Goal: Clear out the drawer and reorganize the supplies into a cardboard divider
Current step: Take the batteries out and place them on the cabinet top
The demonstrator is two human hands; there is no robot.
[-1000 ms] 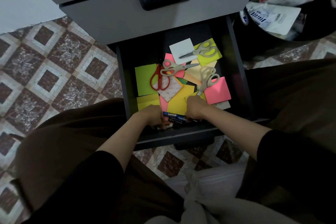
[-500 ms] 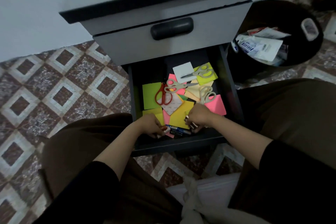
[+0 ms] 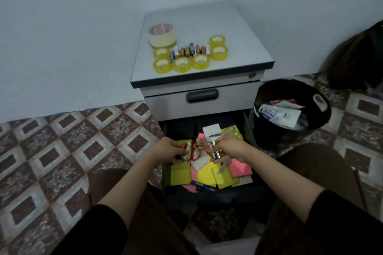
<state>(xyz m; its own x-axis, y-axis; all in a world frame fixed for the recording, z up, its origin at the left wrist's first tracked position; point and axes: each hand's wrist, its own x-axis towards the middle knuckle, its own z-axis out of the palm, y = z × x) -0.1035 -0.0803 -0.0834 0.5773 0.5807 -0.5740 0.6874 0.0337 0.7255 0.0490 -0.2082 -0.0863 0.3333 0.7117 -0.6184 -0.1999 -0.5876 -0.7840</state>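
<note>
On the cabinet top (image 3: 238, 33) tape rolls (image 3: 182, 65) and batteries (image 3: 189, 49) sit cleared, while our left hand (image 3: 167, 150) and right hand (image 3: 230, 149) each grip what look like more batteries above the open drawer (image 3: 207, 195), where sticky notes (image 3: 204, 176), scissors (image 3: 199, 145) and pens (image 3: 202, 185) remain; we see no divider.

Corner of a plain room, domestic or small-office in character: a pale painted wall (image 3: 62, 37) meets a floor of patterned brown-and-cream tiles (image 3: 62, 151), and a grey drawer pedestal (image 3: 199, 109) with a keyhole lock stands against the wall. Stationery marks the use of the spot, with tape rolls (image 3: 182, 65) and batteries (image 3: 189, 49) on the pedestal's top, and sticky notes (image 3: 205, 176) and scissors (image 3: 200, 145) in its open bottom drawer (image 3: 165, 172). A black waste bin (image 3: 290, 86) holding wrappers stands just beside the pedestal.
</note>
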